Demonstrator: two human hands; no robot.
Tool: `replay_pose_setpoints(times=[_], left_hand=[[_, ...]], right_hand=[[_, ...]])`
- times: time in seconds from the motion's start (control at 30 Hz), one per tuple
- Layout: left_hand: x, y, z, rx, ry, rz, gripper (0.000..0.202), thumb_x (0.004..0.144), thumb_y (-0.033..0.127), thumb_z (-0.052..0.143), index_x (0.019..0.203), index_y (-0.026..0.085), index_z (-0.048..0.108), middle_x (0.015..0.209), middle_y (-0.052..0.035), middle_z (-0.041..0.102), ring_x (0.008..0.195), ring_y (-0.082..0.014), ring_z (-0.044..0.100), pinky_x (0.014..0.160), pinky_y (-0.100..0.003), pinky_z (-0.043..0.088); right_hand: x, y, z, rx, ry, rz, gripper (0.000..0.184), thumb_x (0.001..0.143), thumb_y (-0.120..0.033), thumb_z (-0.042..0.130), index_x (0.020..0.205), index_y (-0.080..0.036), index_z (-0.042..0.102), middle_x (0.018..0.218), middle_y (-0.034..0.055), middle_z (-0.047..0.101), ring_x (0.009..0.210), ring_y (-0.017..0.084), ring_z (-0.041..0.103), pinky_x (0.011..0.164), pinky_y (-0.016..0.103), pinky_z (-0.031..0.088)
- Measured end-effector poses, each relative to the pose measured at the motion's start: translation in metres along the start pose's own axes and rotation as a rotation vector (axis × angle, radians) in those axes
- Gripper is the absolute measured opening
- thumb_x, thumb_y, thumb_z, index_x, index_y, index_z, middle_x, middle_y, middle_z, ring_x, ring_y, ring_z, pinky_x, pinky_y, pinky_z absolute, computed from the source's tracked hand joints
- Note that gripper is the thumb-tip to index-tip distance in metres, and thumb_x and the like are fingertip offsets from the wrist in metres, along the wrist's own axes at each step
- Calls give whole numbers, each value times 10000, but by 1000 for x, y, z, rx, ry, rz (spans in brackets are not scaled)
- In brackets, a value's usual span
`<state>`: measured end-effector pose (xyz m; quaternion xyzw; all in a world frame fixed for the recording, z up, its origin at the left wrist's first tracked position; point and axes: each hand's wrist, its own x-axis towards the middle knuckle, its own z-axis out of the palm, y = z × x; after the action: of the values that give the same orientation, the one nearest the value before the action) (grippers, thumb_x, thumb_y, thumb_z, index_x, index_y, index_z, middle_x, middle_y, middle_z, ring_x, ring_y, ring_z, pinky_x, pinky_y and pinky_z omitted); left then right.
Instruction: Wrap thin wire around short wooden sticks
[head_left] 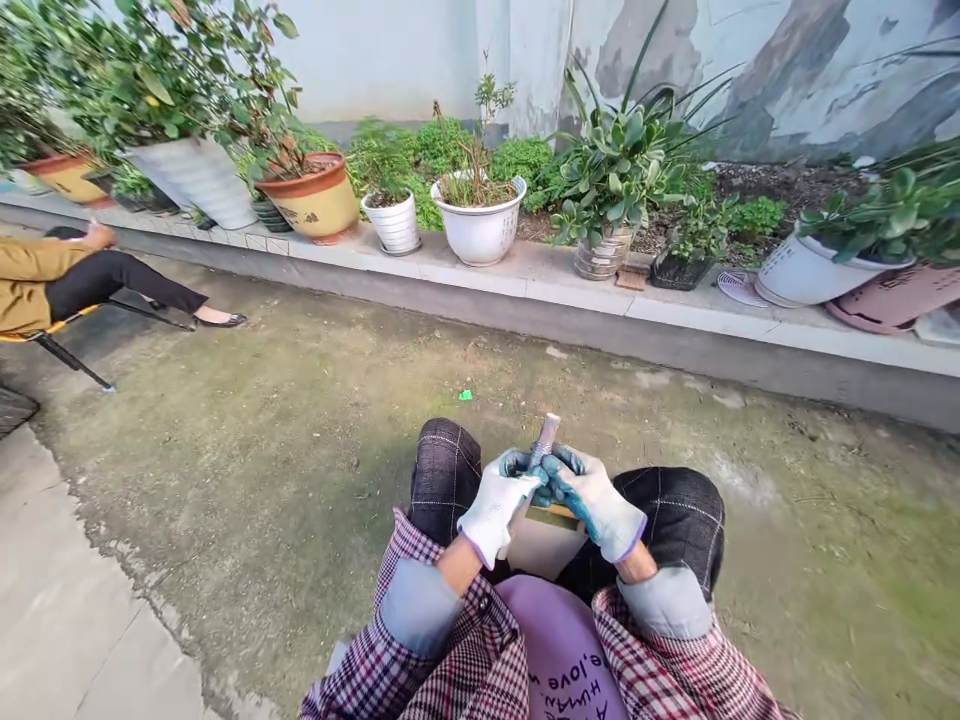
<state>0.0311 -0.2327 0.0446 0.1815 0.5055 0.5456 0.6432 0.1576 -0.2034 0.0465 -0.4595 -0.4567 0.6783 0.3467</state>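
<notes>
Slim rod (547, 435), one: greyish, roughly cylindrical, paler at its upper end, with what look like fine ridges near the grip; material too small to tell. Position: slightly tilted, top end upward, in front of the wearer and between the knees; lower part hidden by fingers.

Left hand (504, 500): grasping the rod, fingertips bunched around it. Right hand (596, 497): fingers bent in against the rod, meeting those of the left.

Step in hand, by judgement: close two-handed finger work low on the rod. Next move, by judgement: would call for one hand holding firm while the other resets its fingers, the coated gloves aiding grip.

Gloves (486, 525), one pair: white knit backs, blue-green coated palms, purple cuff edges.

Yellow-edged object (561, 512): straight rim just beneath the hands; identity unclear.

Trousers (673, 515): dark cloth, pale checked lines.

Ground (300, 450): rough, moss-tinged concrete; bright green scrap (465, 395) beyond the knees.

Ledge (525, 288): pale, smooth top, bearing potted plants, among them a rounded white pot (481, 230) and a yellow pot with brown rim (319, 205).

Seated person (22, 270), far left: mustard sleeve, dark trousers.
</notes>
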Motion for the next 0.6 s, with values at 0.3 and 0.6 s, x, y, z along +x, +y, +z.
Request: replay_pose_setpoints(times=[0.3, 0.6], left_hand=[[3, 22, -40, 781, 99, 262, 145, 816, 307, 684, 908, 210, 628, 775, 16, 650, 664, -146, 637, 616, -248, 497], [-2, 74, -35, 1635, -607, 399, 242, 932, 349, 611, 1116, 227, 710, 1067, -63, 742, 924, -249, 723, 809, -329, 527]], right_hand=[[-23, -8, -18, -553, -107, -133, 247, 886, -348, 547, 897, -191, 738, 856, 31, 735, 735, 165, 606, 699, 280, 477], [19, -60, -47, -526, 17, -172, 234, 804, -409, 674, 852, -198, 762, 755, 50, 742, 700, 188, 622, 622, 287, 490]])
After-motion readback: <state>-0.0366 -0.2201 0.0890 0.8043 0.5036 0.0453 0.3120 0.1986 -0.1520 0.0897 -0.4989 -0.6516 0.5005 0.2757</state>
